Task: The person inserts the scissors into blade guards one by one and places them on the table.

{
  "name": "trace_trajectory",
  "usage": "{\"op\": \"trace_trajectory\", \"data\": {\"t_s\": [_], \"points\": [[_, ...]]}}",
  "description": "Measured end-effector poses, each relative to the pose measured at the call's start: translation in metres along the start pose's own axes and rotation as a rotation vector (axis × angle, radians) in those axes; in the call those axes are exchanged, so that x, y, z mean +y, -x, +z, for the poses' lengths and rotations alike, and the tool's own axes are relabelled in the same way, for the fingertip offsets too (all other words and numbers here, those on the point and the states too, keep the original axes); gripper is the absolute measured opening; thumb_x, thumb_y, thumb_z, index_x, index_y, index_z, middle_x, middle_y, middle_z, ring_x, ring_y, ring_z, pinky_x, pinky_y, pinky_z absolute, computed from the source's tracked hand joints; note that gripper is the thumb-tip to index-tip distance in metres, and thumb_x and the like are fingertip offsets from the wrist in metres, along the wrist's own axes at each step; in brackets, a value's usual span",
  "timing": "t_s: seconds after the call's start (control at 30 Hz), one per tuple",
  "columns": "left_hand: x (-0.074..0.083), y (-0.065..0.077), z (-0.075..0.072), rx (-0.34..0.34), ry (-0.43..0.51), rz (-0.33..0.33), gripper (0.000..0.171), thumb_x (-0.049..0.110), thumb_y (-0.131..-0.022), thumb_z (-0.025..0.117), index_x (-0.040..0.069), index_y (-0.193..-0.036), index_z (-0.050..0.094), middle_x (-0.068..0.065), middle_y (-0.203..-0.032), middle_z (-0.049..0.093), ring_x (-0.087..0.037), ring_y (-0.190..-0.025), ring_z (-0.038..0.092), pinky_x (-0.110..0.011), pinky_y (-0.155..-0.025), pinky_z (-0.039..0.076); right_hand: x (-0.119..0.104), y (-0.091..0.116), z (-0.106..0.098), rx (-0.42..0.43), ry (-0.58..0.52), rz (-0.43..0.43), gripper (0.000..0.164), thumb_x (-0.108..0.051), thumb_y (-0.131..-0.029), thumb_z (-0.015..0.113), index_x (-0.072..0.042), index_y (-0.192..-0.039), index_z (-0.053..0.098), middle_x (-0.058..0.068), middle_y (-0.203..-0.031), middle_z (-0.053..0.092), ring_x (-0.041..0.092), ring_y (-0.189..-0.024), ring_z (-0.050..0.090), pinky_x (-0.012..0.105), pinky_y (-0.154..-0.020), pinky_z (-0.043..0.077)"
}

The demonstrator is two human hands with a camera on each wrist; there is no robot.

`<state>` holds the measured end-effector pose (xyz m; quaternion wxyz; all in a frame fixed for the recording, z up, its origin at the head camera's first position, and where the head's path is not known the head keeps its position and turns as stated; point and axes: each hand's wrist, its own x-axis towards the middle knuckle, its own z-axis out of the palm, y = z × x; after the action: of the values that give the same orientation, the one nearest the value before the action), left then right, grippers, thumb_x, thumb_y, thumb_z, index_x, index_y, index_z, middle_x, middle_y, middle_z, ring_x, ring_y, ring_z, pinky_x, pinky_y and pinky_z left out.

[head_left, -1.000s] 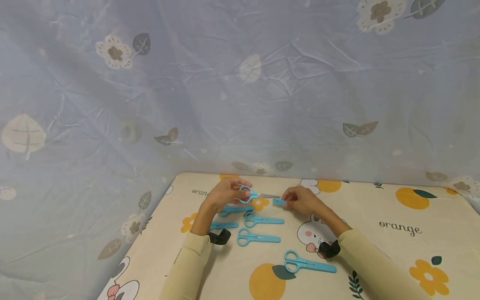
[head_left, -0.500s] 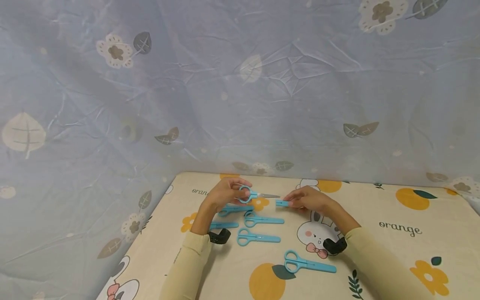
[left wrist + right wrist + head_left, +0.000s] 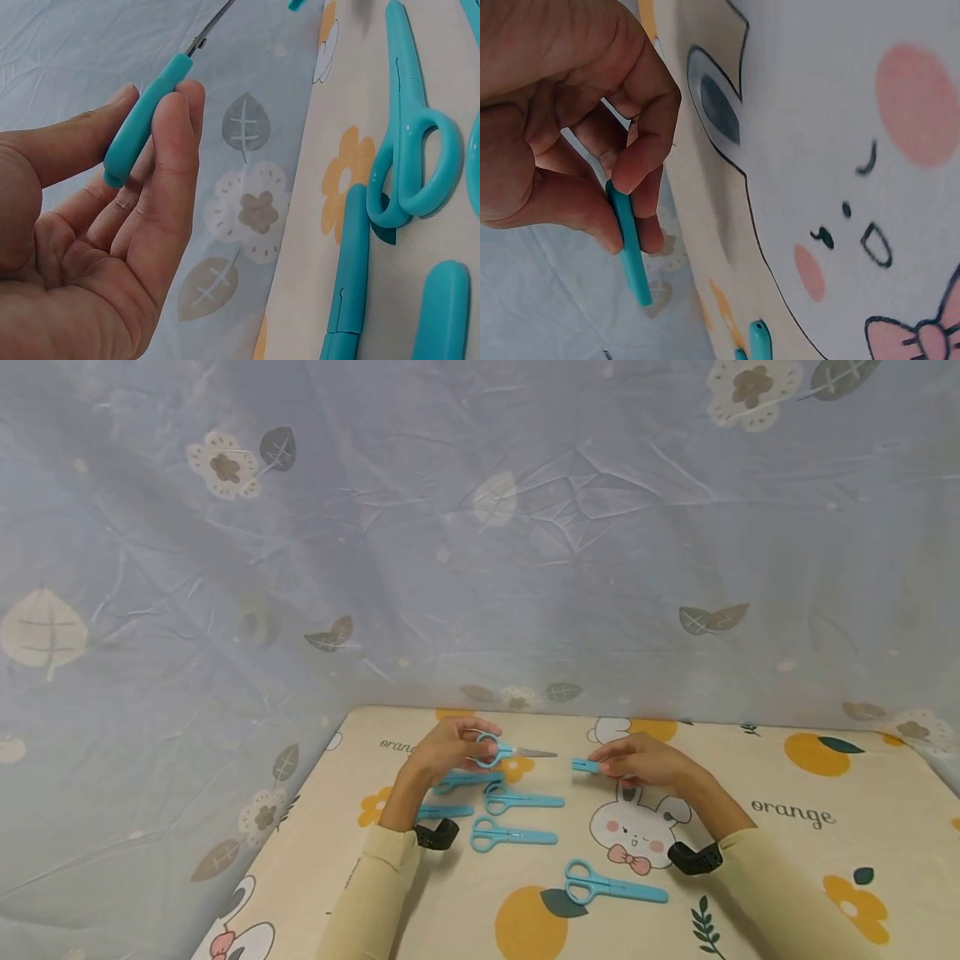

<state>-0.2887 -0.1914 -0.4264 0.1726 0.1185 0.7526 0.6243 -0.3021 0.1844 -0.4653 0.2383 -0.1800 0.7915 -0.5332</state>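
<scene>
My left hand pinches light-blue scissors by the handle between thumb and fingers. Their bare metal blades point right; in the left wrist view the handle lies between thumb and forefinger. A short blue blade cover is pinched by the thumb and fingertips of my right hand, to the right of the blade tip and apart from it. The right wrist view shows this cover sticking out past the thumb. Below the left hand lie covered scissors, with a second pair nearer me.
More blue scissors lie on the patterned cloth: one pair under the left hand, one partly behind the left wrist, and one nearer the front. A grey-blue patterned sheet hangs behind and at the left.
My right hand has moved right with the blade cover, widening the gap from the blade tip. The left hand keeps holding the scissors in nearly the same place.
</scene>
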Motion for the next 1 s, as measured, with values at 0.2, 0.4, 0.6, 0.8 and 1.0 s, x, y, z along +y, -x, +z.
{"op": "trace_trajectory", "data": {"t_s": [0.2, 0.4, 0.6, 0.8, 1.0], "points": [[-0.002, -0.001, 0.002, -0.019, 0.005, 0.005, 0.042, 0.003, -0.101, 0.072, -0.006, -0.14, 0.062, -0.005, -0.1, 0.076, -0.018, -0.088, 0.077, -0.063, -0.098, 0.062, 0.003, 0.022, -0.006, 0.05, 0.023, 0.024, 0.041, -0.021, -0.106, 0.07, 0.004, -0.139, 0.068, 0.002, -0.101, 0.065, 0.016, -0.082, 0.055, 0.026, -0.067, 0.052], [-0.003, -0.002, 0.003, -0.033, 0.002, 0.02, 0.04, 0.004, -0.101, 0.073, -0.005, -0.139, 0.063, -0.005, -0.098, 0.076, -0.019, -0.089, 0.077, -0.058, -0.094, 0.066, 0.014, 0.042, -0.012, 0.08, 0.011, 0.043, 0.043, -0.021, -0.106, 0.07, 0.004, -0.141, 0.067, -0.001, -0.092, 0.061, 0.015, -0.077, 0.053, 0.026, -0.064, 0.05], [-0.003, -0.002, 0.004, -0.038, -0.016, 0.019, 0.04, 0.004, -0.101, 0.073, -0.004, -0.139, 0.063, -0.002, -0.098, 0.076, -0.022, -0.091, 0.077, -0.054, -0.092, 0.067, 0.017, 0.061, -0.019, 0.126, 0.017, 0.065, 0.044, -0.024, -0.104, 0.073, 0.002, -0.14, 0.069, 0.0, -0.118, 0.073, 0.017, -0.094, 0.058, 0.028, -0.074, 0.056], [-0.003, -0.002, 0.005, -0.038, -0.019, 0.015, 0.041, 0.003, -0.1, 0.074, -0.004, -0.139, 0.063, -0.003, -0.098, 0.077, -0.021, -0.09, 0.077, -0.056, -0.094, 0.066, 0.013, 0.076, -0.023, 0.143, 0.018, 0.081, 0.044, -0.024, -0.102, 0.076, 0.001, -0.137, 0.07, 0.004, -0.125, 0.075, 0.016, -0.099, 0.061, 0.031, -0.08, 0.059], [-0.002, -0.002, 0.007, -0.041, -0.025, 0.003, 0.041, 0.001, -0.1, 0.073, -0.003, -0.139, 0.064, -0.004, -0.101, 0.077, -0.021, -0.089, 0.077, -0.055, -0.092, 0.067, 0.008, 0.088, -0.024, 0.167, 0.035, 0.082, 0.046, -0.026, -0.101, 0.077, 0.001, -0.137, 0.071, 0.009, -0.131, 0.076, 0.019, -0.113, 0.066, 0.041, -0.097, 0.062]]}}
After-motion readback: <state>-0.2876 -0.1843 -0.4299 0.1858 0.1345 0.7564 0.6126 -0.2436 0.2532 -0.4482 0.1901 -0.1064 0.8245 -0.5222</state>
